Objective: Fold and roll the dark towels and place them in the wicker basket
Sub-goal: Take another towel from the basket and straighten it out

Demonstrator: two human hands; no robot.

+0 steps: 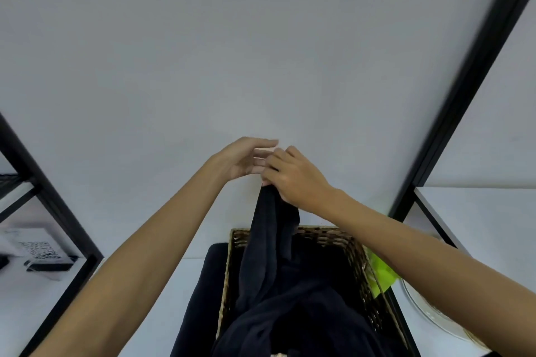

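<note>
- One dark towel (272,243) hangs lengthwise below your right hand (293,177), its grip pinching the top edge above the wicker basket (359,258).
- Left hand (243,159) is beside it, fingers relaxed, empty.

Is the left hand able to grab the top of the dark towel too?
Probably yes. The left hand is open right beside the right hand, which grips the top of the dark towel hanging up out of the wicker basket. Nothing sits between them.
</note>
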